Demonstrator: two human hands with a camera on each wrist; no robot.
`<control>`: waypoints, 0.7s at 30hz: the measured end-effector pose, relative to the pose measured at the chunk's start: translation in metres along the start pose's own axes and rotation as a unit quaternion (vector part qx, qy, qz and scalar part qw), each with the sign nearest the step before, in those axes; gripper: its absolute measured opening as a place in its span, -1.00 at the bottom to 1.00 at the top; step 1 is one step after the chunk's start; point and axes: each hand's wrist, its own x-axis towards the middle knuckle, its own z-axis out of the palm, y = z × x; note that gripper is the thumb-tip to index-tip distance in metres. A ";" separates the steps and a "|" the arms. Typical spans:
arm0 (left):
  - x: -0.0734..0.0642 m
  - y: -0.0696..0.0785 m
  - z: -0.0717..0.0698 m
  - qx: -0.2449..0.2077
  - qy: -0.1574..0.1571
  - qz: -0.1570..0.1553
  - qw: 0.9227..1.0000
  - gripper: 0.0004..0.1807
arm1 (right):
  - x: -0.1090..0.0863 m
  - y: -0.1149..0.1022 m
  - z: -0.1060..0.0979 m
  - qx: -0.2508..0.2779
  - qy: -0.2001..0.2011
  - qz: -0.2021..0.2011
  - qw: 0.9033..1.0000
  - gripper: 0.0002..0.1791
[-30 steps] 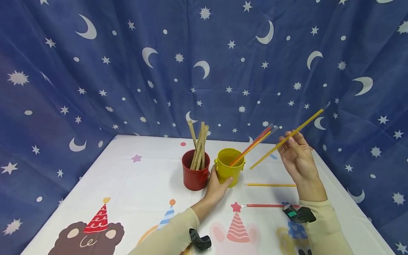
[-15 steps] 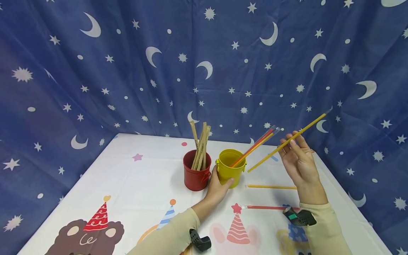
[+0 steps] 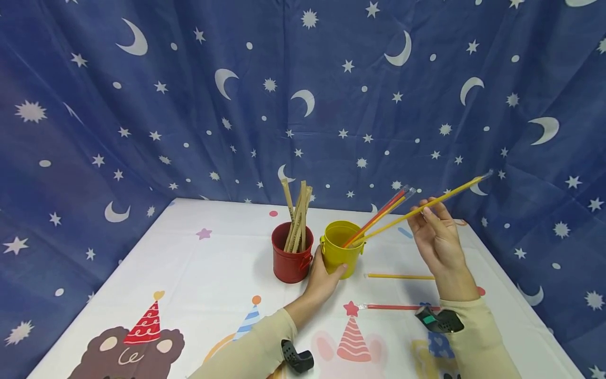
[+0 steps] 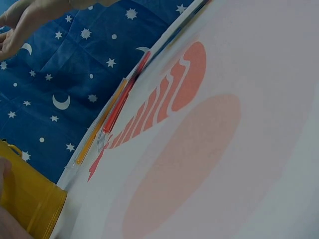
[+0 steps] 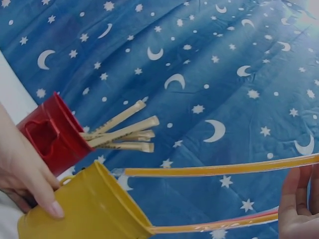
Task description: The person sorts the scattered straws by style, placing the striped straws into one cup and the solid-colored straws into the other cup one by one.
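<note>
My left hand (image 3: 323, 281) grips the side of a small yellow bucket (image 3: 342, 260), thumb in front. Inside it lean a red straw (image 3: 389, 205) and a yellow one, both in clear plastic wrap, tilted to the right. Between thumb and fingers my right hand (image 3: 441, 245) pinches another wrapped yellow straw (image 3: 450, 195), slanting down to the left. Its lower end overlaps the bucket's mouth in the head view; the right wrist view has that straw (image 5: 224, 170) with its tip close over the rim.
A red bucket (image 3: 288, 268) holding several straws in brown paper (image 3: 295, 221) stands just left of the yellow one. On the white tablecloth (image 3: 227, 263) lie a wrapped yellow straw (image 3: 400, 276) and a red one (image 3: 395, 307). A blue curtain (image 3: 265, 105) hangs behind.
The right hand has moved slightly left and levelled its yellow straw somewhat, bringing the lower end from beside the yellow bucket to over its mouth. My left hand keeps its grip on the bucket.
</note>
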 end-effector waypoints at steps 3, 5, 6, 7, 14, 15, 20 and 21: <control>0.000 0.000 0.000 0.000 0.000 -0.002 1.000 -0.06 | 0.001 0.005 -0.001 -0.040 0.024 -0.001 0.999 -0.70; 0.000 0.001 0.000 0.000 0.000 -0.001 1.000 -0.06 | 0.001 0.007 -0.003 -0.060 0.039 0.001 0.997 -0.71; 0.000 0.001 -0.001 0.000 0.000 -0.001 1.000 -0.06 | 0.002 0.009 -0.003 -0.070 0.046 0.002 0.997 -0.71; 0.000 0.001 -0.001 0.000 0.000 0.000 1.000 -0.06 | 0.002 0.010 -0.004 -0.075 0.052 0.004 0.996 -0.71; 0.000 0.003 0.000 -0.005 -0.006 -0.006 1.000 -0.06 | 0.003 0.013 -0.008 -0.073 0.068 0.004 0.995 -0.75; 0.000 0.003 0.000 -0.005 -0.007 -0.007 1.000 -0.06 | 0.003 0.013 -0.008 -0.072 0.070 0.001 0.995 -0.75; 0.000 0.002 0.000 -0.006 -0.006 -0.006 1.000 -0.07 | 0.003 0.015 -0.010 -0.103 0.084 -0.008 0.991 -0.75; 0.000 0.002 0.000 -0.006 -0.006 -0.005 1.000 -0.07 | 0.003 0.017 -0.011 -0.115 0.087 -0.008 0.990 -0.75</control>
